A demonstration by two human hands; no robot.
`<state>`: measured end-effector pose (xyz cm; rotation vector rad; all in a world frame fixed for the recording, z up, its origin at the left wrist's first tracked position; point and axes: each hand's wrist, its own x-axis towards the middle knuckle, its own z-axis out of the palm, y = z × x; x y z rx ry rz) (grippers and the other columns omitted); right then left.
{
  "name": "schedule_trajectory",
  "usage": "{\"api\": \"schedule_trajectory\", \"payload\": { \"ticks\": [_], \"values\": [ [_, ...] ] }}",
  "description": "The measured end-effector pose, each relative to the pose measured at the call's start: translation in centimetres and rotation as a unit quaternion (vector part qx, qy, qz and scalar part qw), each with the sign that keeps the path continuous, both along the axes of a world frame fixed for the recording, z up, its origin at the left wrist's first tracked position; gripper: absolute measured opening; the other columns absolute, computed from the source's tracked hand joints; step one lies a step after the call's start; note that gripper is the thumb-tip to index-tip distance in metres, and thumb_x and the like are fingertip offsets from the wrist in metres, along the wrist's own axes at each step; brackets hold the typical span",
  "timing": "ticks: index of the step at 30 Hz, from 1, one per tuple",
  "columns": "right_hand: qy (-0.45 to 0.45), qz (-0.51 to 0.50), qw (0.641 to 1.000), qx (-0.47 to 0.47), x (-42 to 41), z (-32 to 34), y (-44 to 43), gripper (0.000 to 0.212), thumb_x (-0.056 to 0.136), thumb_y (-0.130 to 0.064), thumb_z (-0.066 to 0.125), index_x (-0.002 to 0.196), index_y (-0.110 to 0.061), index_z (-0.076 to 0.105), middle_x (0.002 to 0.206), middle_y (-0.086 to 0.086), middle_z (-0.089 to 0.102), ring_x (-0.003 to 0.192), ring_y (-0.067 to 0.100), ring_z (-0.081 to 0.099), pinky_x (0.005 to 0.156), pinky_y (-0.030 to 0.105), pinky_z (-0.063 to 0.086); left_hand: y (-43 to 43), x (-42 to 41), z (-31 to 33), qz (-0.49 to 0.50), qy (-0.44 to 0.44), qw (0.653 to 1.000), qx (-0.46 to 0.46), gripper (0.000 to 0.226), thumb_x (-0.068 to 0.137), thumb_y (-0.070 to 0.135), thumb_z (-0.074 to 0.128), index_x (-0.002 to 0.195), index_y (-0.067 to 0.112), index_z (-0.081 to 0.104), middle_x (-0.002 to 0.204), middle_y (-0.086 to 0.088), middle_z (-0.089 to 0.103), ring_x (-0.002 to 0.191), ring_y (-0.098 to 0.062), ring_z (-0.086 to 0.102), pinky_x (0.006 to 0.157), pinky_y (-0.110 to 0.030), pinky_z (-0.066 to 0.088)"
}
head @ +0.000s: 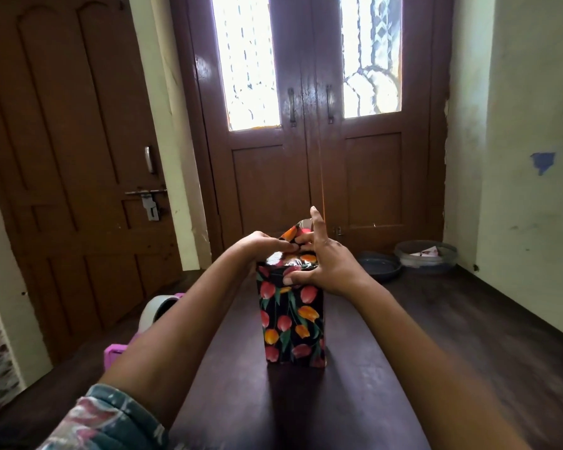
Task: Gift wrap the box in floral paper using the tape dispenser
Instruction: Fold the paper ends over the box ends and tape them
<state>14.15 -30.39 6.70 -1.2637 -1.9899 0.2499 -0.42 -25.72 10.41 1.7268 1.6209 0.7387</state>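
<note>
no words, brands or numbers can be read anywhere here. the box (pixel 291 319) carries only a printed tulip pattern, and the tape dispenser (pixel 158 308) beside it shows no legible marking.

Glossy floral paper (pixel 291 319) wraps the box, standing on a dark, smooth wooden table (pixel 355 401)

Daylight pours through the 2 glass panes (pixel 246 60) of the double door (pixel 309 177), blown out to white; the room is dim; the tabletop (pixel 355 401) carries a soft sheen and a dark shadow in front of the box (pixel 293 323); the side wall (pixel 527 206) bows at the frame's edge; the near sleeve (pixel 104 420) is blurred.
</note>
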Motion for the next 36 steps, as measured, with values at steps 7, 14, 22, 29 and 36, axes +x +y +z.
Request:
{"api": "schedule_trajectory", "payload": {
  "ticks": [7, 14, 22, 29, 36],
  "values": [
    [0.015, 0.012, 1.0, 0.0, 0.1, -0.4, 0.6, 0.124, 0.069, -0.036, 0.079, 0.146, -0.023, -0.017, 0.137, 0.004, 0.049, 0.128, 0.022, 0.045, 0.107, 0.036, 0.033, -0.7, -2.0, -0.4, -0.068, -0.037, 0.996, 0.034, 0.039, 0.088, 0.039, 0.059, 0.112, 0.009, 0.063, 0.103, -0.005, 0.067, 0.085, -0.014, 0.063, 0.071, -0.022, 0.051],
    [0.117, 0.109, 0.987, -0.002, 1.1, -2.6, -0.9, 0.112, 0.061, -0.044, 0.08, 0.146, -0.031, 0.009, 0.151, -0.002, 0.028, 0.132, 0.01, 0.03, 0.107, 0.033, 0.031, -1.0, -1.6, -1.5, -0.055, -0.122, 0.989, 0.06, 0.017, 0.095, 0.021, 0.052, 0.091, 0.012, 0.065, 0.093, -0.01, 0.064, 0.076, -0.016, 0.06, 0.07, -0.025, 0.049],
    [0.09, -0.012, 0.988, 0.122, 1.6, -4.3, -0.1, 0.076, 0.064, -0.042, 0.081, 0.13, -0.018, 0.051, 0.14, 0.005, 0.046, 0.135, 0.022, 0.031, 0.109, 0.04, 0.03, -1.5, -3.8, -5.7, -0.275, -0.195, 0.941, -0.001, 0.072, 0.082, 0.019, 0.064, 0.144, 0.026, 0.028, 0.137, -0.008, 0.05, 0.121, -0.023, 0.054, 0.096, -0.037, 0.049],
    [0.155, 0.09, 0.972, 0.15, 2.2, -3.1, -0.5, 0.031, 0.081, -0.038, 0.066, 0.103, -0.017, 0.071, 0.1, -0.006, 0.069, 0.097, 0.003, 0.063, 0.08, 0.01, 0.046, -2.9, -4.5, -5.8, -0.208, -0.18, 0.954, 0.118, 0.067, 0.067, 0.034, 0.076, 0.128, 0.028, 0.049, 0.116, -0.012, 0.062, 0.106, -0.027, 0.062, 0.088, -0.037, 0.054],
    [0.315, 0.118, 0.935, 0.111, 0.2, -3.1, -1.4, 0.058, 0.085, -0.057, 0.045, 0.061, -0.007, 0.063, 0.058, 0.006, 0.063, 0.054, 0.016, 0.061, 0.052, 0.025, 0.047, -5.0, -5.5, -6.2, -0.203, -0.22, 0.951, 0.071, 0.067, 0.061, 0.036, 0.08, 0.115, 0.018, 0.044, 0.115, -0.012, 0.061, 0.102, -0.025, 0.065, 0.082, -0.036, 0.055]
  ]
}}
